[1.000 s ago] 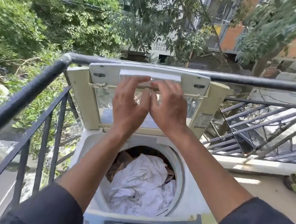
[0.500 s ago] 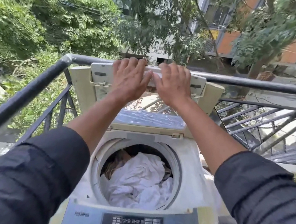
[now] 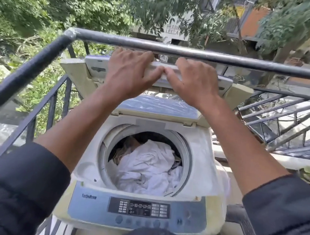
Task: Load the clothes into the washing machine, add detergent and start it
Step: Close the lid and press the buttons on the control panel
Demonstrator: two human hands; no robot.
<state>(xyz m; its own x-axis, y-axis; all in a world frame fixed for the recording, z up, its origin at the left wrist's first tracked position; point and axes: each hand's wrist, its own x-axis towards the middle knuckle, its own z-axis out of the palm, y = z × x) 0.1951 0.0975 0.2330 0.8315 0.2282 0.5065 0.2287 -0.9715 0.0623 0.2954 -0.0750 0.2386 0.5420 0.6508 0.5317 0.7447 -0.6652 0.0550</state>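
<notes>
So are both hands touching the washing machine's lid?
Touching. The head view shows the left hand and the right hand side by side on the raised lid, fingers curled over its top edge, thumbs pressed on its front.

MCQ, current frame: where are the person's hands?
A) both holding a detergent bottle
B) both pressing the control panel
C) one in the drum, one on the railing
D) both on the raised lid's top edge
D: the left hand and right hand both curl over the upper edge of the folded-up lid, above the drum of white clothes.
</notes>
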